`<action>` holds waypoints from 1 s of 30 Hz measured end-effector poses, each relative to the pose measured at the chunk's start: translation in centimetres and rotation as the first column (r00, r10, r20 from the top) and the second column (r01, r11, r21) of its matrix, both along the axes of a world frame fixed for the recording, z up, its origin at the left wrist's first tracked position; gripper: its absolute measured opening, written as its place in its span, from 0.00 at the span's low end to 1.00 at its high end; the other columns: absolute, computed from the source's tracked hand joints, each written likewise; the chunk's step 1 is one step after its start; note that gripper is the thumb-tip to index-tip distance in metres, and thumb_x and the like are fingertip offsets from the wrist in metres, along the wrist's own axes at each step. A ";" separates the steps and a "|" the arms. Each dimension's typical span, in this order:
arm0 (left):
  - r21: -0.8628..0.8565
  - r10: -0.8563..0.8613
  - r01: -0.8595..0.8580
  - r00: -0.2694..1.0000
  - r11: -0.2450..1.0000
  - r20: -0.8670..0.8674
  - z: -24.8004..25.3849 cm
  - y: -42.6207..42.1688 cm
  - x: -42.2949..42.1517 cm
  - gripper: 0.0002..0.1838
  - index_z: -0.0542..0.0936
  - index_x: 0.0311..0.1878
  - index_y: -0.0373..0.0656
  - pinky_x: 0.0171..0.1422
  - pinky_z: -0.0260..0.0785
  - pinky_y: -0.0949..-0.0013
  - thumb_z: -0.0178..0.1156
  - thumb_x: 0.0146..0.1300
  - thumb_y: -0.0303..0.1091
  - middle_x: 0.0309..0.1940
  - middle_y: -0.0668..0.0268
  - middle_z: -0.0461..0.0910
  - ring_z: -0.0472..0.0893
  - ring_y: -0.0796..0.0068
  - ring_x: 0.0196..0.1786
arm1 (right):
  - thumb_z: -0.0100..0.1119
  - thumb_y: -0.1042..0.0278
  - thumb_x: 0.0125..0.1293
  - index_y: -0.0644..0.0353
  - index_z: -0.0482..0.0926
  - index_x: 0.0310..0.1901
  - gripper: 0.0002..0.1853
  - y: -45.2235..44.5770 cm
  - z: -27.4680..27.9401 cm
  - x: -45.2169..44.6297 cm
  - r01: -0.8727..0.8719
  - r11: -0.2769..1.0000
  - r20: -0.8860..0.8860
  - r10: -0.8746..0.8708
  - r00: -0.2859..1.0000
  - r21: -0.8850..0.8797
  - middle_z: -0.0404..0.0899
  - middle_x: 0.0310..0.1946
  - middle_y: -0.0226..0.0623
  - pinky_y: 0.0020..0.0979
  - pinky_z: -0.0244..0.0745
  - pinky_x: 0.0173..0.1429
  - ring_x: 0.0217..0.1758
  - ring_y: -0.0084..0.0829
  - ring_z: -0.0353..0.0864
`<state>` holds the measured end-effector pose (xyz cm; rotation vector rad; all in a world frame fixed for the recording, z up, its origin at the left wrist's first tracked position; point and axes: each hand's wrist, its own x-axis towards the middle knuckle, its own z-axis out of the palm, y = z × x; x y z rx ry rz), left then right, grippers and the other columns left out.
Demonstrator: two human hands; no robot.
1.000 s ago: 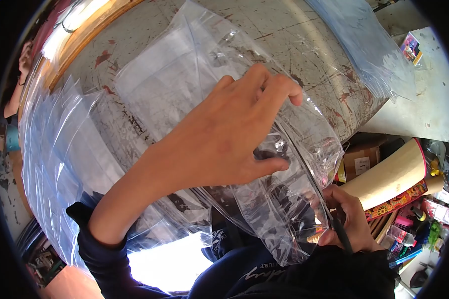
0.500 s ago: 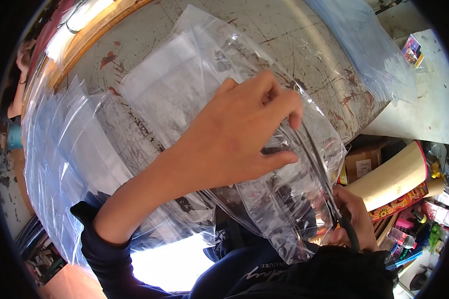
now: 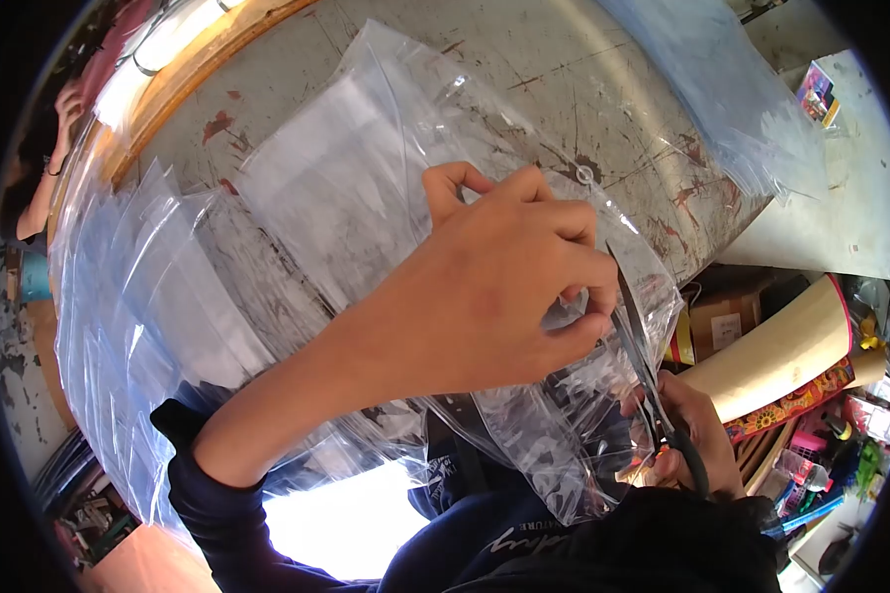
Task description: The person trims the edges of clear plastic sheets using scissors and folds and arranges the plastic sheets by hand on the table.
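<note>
Clear plastic sheeting (image 3: 524, 148) lies over the worktable, and its near part is bunched toward my body. Across the middle, my left hand (image 3: 524, 277) is closed, with thumb and index finger pinched together on the plastic close to the scissor tips. My right hand (image 3: 702, 435), at lower right, grips black-handled scissors (image 3: 638, 336). Their blades point up and away, alongside the left fingertips and against the plastic. Part of the right fingers is hidden behind the handles and plastic. A layered pile of clear plastic pieces (image 3: 119, 326) lies left of my left forearm.
A bluish stack of plastic sheets (image 3: 702, 89) rests at the table's far right. Beyond the right edge are a cardboard box (image 3: 727, 316), a cream roll (image 3: 781, 351) and cluttered goods. Another person's hand (image 3: 67, 107) shows at far left, beside the table's wooden rim (image 3: 168, 84).
My left hand has moved slightly right and down, and its thumb and index finger have closed together from apart. The scissors stay in my right hand, with their blades shifted slightly.
</note>
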<state>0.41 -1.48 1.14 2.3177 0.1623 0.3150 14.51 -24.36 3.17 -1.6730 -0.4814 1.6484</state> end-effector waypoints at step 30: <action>0.499 -0.007 -0.112 0.973 0.859 0.230 -0.2 -2.4 0.1 0.04 0.76 0.24 0.52 0.51 0.57 0.62 0.62 0.46 0.31 0.28 0.76 0.69 0.72 0.81 0.33 | 0.62 0.77 0.56 0.63 0.70 0.50 0.20 9.7 -2.0 1.9 -0.414 0.874 0.964 -0.265 0.035 0.255 0.74 0.43 0.46 0.41 0.70 0.46 0.43 0.48 0.74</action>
